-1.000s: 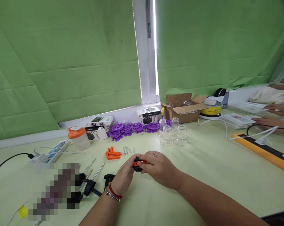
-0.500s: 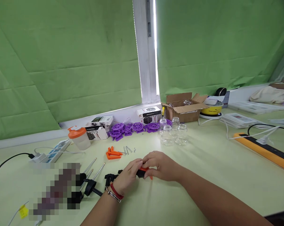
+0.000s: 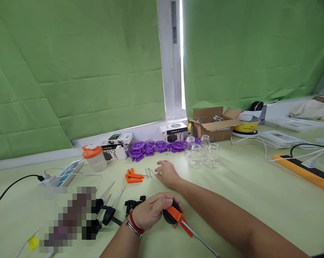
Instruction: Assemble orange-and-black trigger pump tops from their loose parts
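My left hand is closed around a black round part with an orange lever. A thin metal rod runs from the lever down to the right. My right hand is stretched forward over the table, its fingers slightly curled and apart. Its fingertips are close to several metal screws; whether they touch any is unclear. Several loose orange levers lie left of the screws. Beside my left wrist are black plastic parts and black-handled metal rods.
Several glass jars stand beyond my right hand, with purple plastic parts and an open cardboard box behind. An orange-lidded cup and a white power strip are left. An orange power strip lies right.
My right hand has let go of the black and orange part and moved away toward the screws. My left hand now holds that part alone, with its rod in view.
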Available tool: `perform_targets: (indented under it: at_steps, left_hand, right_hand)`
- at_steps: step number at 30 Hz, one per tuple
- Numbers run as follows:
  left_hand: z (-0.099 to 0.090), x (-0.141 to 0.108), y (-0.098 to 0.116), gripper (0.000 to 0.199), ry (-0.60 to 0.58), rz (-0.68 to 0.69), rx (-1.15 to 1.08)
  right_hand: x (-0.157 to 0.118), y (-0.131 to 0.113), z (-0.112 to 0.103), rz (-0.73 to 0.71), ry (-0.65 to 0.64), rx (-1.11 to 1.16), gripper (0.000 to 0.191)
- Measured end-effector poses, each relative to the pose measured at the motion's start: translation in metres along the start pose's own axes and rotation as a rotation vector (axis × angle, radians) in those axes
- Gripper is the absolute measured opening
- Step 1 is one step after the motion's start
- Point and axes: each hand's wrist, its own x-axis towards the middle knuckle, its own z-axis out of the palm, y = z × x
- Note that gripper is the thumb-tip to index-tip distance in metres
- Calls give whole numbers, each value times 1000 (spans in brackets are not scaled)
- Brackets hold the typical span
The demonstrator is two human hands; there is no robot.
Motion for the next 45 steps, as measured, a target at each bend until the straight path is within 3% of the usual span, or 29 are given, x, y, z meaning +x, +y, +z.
perform_targets:
  at_steps: [6,30,38,41,45]
  left_hand:
    - [-8,-2,-2,40,-4,63,-56]
    - [-12,0,-3,39,56,87,-36]
    - [-16,5,-2,39,264,137,-94]
    - [-17,8,-3,39,346,157,-164]
    - [-18,10,-6,40,428,142,-223]
  right_hand:
    - [20,-21,12,34,-55,-192,19]
    - [27,-24,15,185,-39,-78,13]
    - [22,-12,-26,235,-31,206,18]
    - [11,-6,-53,218,-42,365,20]
    - [-10,-1,-98,171,15,759,11]
